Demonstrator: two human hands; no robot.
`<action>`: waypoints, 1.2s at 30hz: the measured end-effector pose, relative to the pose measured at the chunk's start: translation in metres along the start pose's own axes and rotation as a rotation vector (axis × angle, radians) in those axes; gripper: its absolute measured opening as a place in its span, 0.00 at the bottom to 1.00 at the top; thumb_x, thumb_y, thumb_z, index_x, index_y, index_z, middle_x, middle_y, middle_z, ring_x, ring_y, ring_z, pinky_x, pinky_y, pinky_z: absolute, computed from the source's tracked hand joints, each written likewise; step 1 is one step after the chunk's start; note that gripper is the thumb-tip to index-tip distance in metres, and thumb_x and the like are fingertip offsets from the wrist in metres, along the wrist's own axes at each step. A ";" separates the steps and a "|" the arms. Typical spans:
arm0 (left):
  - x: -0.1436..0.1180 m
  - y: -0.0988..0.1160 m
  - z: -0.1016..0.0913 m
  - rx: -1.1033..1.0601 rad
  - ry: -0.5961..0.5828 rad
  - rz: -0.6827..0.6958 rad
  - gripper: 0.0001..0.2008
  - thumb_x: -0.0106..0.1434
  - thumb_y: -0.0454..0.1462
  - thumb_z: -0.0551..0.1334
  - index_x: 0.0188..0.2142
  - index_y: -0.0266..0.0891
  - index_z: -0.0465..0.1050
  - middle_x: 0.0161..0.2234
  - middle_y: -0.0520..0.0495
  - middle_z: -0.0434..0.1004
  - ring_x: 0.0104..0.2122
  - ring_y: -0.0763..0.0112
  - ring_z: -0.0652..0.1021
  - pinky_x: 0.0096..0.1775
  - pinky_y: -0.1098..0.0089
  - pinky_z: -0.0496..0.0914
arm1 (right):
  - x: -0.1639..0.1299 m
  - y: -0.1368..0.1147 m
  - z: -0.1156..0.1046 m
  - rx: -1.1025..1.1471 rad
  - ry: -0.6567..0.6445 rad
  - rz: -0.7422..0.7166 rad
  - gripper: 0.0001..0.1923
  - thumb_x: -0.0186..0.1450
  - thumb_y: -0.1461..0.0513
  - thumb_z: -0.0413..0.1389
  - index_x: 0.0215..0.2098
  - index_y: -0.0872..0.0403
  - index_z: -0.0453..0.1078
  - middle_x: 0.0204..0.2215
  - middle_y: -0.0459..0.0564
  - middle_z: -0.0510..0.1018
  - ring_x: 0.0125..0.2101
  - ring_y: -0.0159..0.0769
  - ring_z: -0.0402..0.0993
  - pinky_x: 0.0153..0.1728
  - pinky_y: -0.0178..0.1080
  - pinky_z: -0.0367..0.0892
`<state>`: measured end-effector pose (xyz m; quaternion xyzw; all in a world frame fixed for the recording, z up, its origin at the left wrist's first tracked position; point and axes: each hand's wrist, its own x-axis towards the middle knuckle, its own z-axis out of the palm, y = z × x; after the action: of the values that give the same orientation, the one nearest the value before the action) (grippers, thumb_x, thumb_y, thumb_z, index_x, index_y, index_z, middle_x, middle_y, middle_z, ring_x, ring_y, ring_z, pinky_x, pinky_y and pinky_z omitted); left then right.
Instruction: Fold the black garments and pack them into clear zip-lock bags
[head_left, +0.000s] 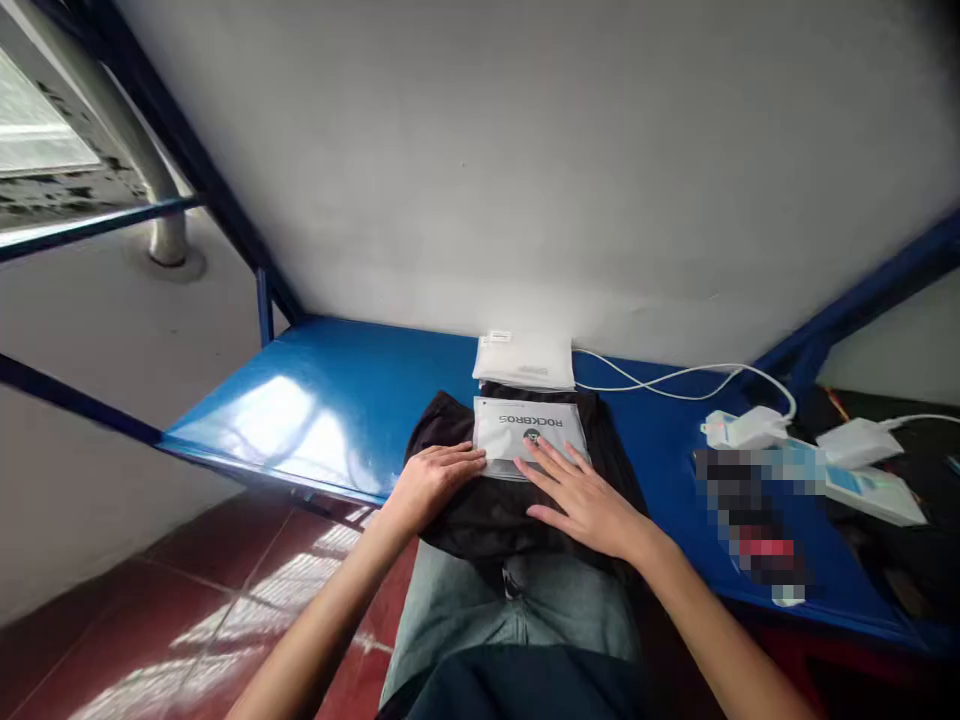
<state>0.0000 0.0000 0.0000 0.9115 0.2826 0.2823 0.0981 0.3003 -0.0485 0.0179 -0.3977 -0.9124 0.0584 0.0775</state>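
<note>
**Hands flat on a black garment and its packet**

Black fabric [495, 510], folded into a rough pad, lies at the near edge of the blue desk [337, 400], its front part hanging over toward the person's lap. On top of the fabric sits a flat white plastic packet [529, 432] printed with the word ROCKBROS, read upside down from this side. The left hand [435, 482] rests palm down on the fabric, fingers together and stretched out, their tips touching the packet's left edge. The right hand [581, 500] also lies open and flat, fingers spread, with the fingertips pressing on the packet's near edge and the palm on the cloth. Neither hand grips anything.

Just behind the packet, against the grey wall, lies a second white packet or small stack of them [525, 360]. A white cable [660, 380] runs from there along the desk to the right, toward white adapters and a power strip [870, 485] near the desk's right end. Red floor tiles [225, 580] show below at the left.
</note>
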 end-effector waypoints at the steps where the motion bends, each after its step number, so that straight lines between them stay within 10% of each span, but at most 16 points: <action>1: 0.000 0.000 0.001 -0.037 0.029 -0.031 0.12 0.74 0.36 0.58 0.51 0.40 0.79 0.52 0.46 0.83 0.54 0.59 0.81 0.54 0.59 0.78 | 0.003 -0.003 -0.004 -0.005 0.038 0.033 0.33 0.76 0.48 0.49 0.75 0.46 0.50 0.74 0.52 0.53 0.72 0.50 0.51 0.68 0.59 0.54; 8: 0.003 -0.002 0.003 -0.213 0.219 -0.209 0.07 0.72 0.37 0.62 0.43 0.41 0.81 0.42 0.48 0.87 0.40 0.68 0.86 0.45 0.70 0.80 | 0.053 -0.033 -0.016 0.014 0.371 0.078 0.09 0.72 0.56 0.59 0.46 0.48 0.79 0.44 0.49 0.82 0.45 0.42 0.76 0.45 0.44 0.68; 25: -0.008 -0.008 0.003 -0.219 0.121 -0.108 0.08 0.73 0.35 0.60 0.45 0.41 0.79 0.43 0.46 0.85 0.41 0.69 0.85 0.44 0.73 0.79 | 0.077 -0.040 0.000 -0.236 0.615 -0.176 0.09 0.72 0.65 0.57 0.34 0.52 0.75 0.32 0.44 0.82 0.37 0.36 0.72 0.41 0.44 0.59; 36: -0.021 -0.031 -0.027 -0.220 0.019 -0.195 0.09 0.73 0.35 0.58 0.41 0.41 0.78 0.44 0.46 0.85 0.43 0.67 0.85 0.46 0.69 0.80 | -0.029 0.031 -0.021 -0.296 0.445 -0.070 0.10 0.70 0.67 0.57 0.30 0.52 0.74 0.31 0.47 0.82 0.33 0.36 0.73 0.35 0.41 0.63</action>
<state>-0.0439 0.0138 0.0023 0.8609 0.3378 0.3091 0.2218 0.3460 -0.0484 0.0304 -0.3761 -0.8846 -0.1673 0.2191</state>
